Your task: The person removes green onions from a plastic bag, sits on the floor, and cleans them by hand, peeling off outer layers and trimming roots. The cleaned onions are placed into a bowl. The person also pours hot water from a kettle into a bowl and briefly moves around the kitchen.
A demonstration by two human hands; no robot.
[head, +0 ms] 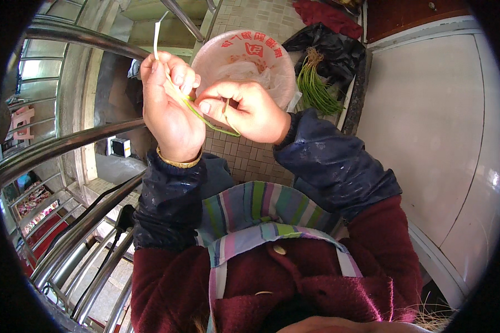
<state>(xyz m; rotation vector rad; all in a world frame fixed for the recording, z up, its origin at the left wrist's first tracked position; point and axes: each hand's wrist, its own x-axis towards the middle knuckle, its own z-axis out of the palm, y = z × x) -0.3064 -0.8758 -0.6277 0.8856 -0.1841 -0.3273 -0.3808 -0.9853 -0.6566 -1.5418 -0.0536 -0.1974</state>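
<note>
My left hand (171, 95), with a gold-coloured bracelet at its wrist, holds a green stalk (210, 124) whose pale white end sticks up past the fingers. The stalk runs across the palm and bends below my right hand (241, 110). The right hand is closed with thumb and forefinger pinched together by the stalk, and a thin strand shows between its fingers. Beyond both hands stands a round whitish tub (281, 68) with red writing, a plastic liner and brownish bits inside. To its right a bundle of green stalks with roots (316, 85) lies on a black plastic bag (337, 48).
Metal railings (79, 39) run along the left, with a black cable and plug (125, 218) hanging at them. A pale panel (425, 112) borders the right side. Dark red cloth (325, 16) lies at the back on the tiled floor (250, 158).
</note>
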